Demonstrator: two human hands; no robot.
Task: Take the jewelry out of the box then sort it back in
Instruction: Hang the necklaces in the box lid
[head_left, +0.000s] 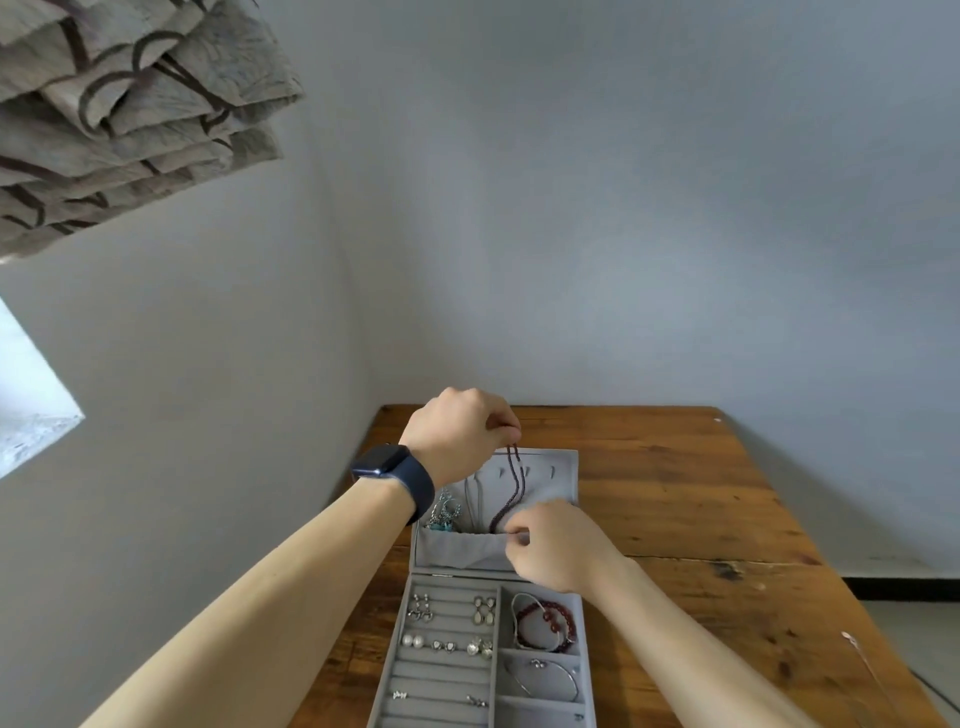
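Note:
A grey velvet jewelry box (540, 691) lies open on the wooden table (675, 493), its lid (563, 467) leaning back. My left hand (460, 434) pinches the top of a dark beaded necklace (514, 486) above the lid. The necklace hangs down into the lid's fabric pocket (457, 548). My right hand (553, 543) pinches the pocket's upper edge beside the necklace's lower end. Earrings and rings (449, 631) sit in the left rows of the tray. A red bead bracelet (548, 621) and a silver bangle (545, 680) lie in the right compartments.
A silvery, turquoise piece (442, 514) hangs at the lid's left side. A thin chain (862, 654) lies on the table near its right edge. Walls stand close behind and to the left. A dark watch (395, 470) is on my left wrist.

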